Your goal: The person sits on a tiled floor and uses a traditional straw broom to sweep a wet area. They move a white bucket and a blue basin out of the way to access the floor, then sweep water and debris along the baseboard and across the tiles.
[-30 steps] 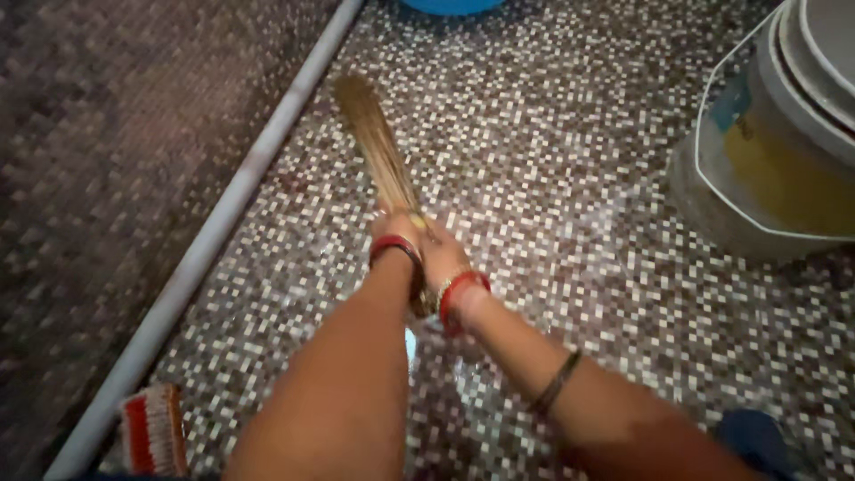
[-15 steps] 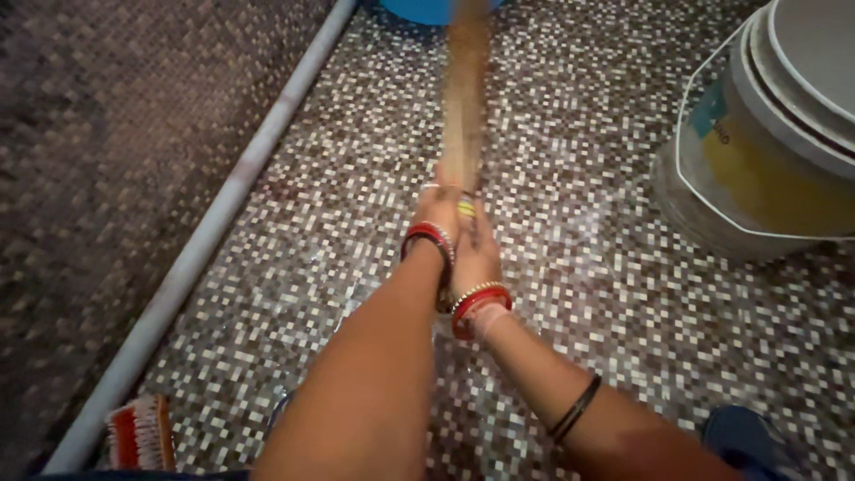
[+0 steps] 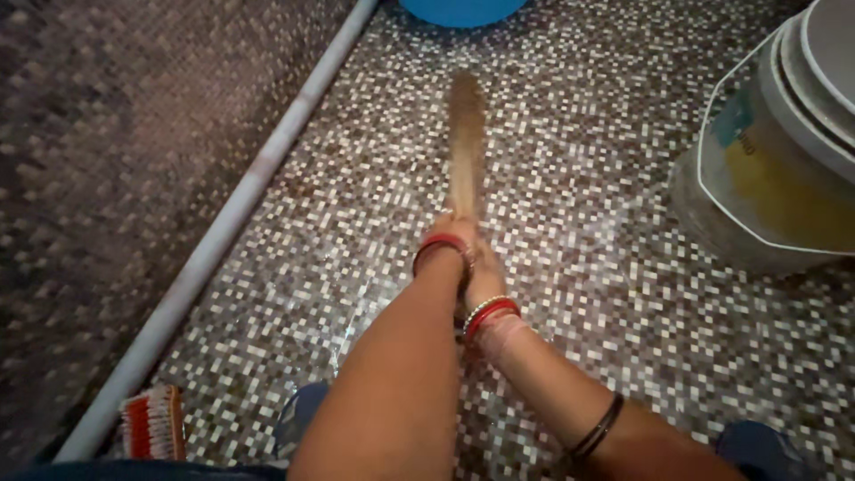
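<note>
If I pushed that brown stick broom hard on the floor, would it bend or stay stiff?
The brown bundled-stick broom would probably bend a little: it looks made of many thin strands, not one rod. It likely feels light, being so slim. Near the grip of the left hand and right hand it seems tightly bunched, so stiffer there.

Dry, fibrous stick broom (image 3: 466, 134) of thin straw-coloured bristles, wet glossy mosaic-tile floor (image 3: 570, 178) in small brown and white squares, smooth matt white plastic pipe (image 3: 240, 200), scuffed plastic bucket (image 3: 766, 178), smooth blue plastic tub (image 3: 461, 9), bristly scrub brush (image 3: 153, 423).
</note>
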